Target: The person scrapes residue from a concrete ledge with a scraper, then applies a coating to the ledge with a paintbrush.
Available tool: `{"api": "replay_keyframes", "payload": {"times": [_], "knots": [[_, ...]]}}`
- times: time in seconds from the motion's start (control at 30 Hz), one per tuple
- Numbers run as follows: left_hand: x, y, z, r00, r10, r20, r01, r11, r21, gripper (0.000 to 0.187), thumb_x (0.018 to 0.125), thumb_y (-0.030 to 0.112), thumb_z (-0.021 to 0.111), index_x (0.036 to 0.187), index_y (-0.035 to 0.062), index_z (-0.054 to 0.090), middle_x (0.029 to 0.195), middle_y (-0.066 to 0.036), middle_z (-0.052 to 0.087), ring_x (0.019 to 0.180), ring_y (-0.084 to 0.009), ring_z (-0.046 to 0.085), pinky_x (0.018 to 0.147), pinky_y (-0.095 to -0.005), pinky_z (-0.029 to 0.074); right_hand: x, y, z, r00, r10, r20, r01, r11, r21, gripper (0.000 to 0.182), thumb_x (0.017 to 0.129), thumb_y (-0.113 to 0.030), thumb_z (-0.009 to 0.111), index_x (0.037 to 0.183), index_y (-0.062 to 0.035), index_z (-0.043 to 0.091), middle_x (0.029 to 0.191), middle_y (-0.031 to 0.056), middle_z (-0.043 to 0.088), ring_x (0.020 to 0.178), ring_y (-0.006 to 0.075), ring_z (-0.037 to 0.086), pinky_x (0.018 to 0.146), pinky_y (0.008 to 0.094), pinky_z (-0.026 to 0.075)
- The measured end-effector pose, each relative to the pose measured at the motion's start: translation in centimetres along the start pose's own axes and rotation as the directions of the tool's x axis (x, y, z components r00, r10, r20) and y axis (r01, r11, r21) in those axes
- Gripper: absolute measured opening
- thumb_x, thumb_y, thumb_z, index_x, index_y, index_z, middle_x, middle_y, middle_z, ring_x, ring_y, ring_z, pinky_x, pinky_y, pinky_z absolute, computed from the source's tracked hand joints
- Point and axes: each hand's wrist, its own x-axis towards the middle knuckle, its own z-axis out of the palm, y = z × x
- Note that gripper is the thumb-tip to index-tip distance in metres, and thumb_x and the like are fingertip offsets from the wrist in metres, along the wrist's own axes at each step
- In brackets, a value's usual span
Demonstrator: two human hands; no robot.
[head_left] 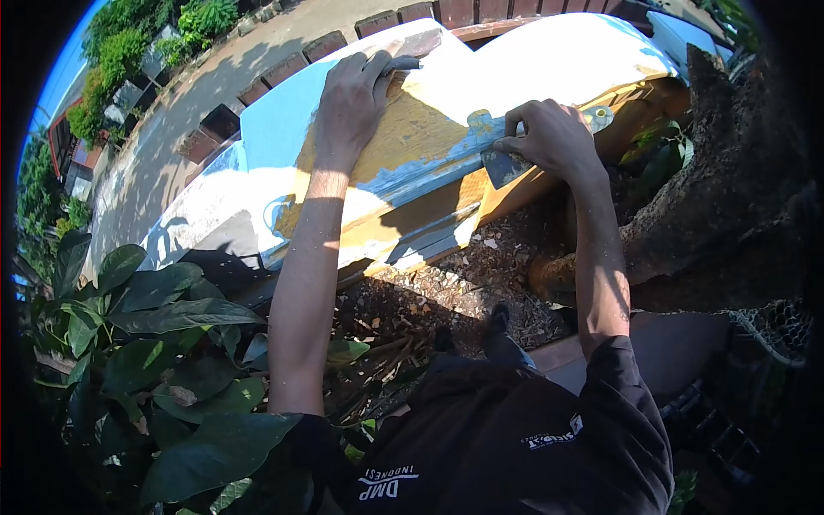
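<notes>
A large curved panel [421, 129] with peeling blue and white paint and bare yellow-brown patches spans the upper middle. On its upper left part rests my left hand [354, 101], its fingers wrapped round a small dark grey piece [403, 64] at the top edge. My right hand [549, 137] is closed on a scraper, whose flat grey blade [505, 167] lies against the panel's lower blue edge. The scraper's light handle end [598, 118] sticks out to the right of the hand.
Leafy branches [189, 343] fill the lower left. A thick tree trunk [687, 206] stands at the right, beside wire mesh [772, 330]. Paint flakes and debris [463, 279] cover the ground below the panel. Behind it run brown fence slats [369, 24] and a paved road [163, 129].
</notes>
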Motion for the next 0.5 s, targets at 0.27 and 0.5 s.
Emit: {"api": "replay_keyframes", "payload": {"times": [0.27,0.5], "knots": [[-0.2,0.1,0.0,1.0,-0.027,0.014,0.026,1.0,0.014,0.035,0.1,0.016,0.059,0.134,0.0139,0.063,0.095,-0.013,0.065,0.094,-0.0342,0.063,0.087,-0.0448,0.049,0.1,1.3,0.2,0.992,0.091,0.086,-0.106,0.976,0.192,0.034,0.078,-0.04,0.086,0.095,-0.0116,0.079,0.09,0.0105,0.075,0.089,0.0236,0.07,0.081,0.0405,0.054],[-0.4,0.0,0.0,1.0,0.001,-0.019,-0.001,1.0,0.02,0.023,0.099,0.017,0.061,0.12,0.0097,0.065,0.097,-0.014,0.066,0.094,-0.0353,0.063,0.087,-0.0458,0.05,0.2,-0.7,1.9,0.998,-0.062,0.022,0.059,0.99,0.13,0.034,0.076,-0.035,0.086,0.09,-0.0076,0.07,0.078,0.0086,0.072,0.079,0.0285,0.071,0.079,0.0436,0.053]]}}
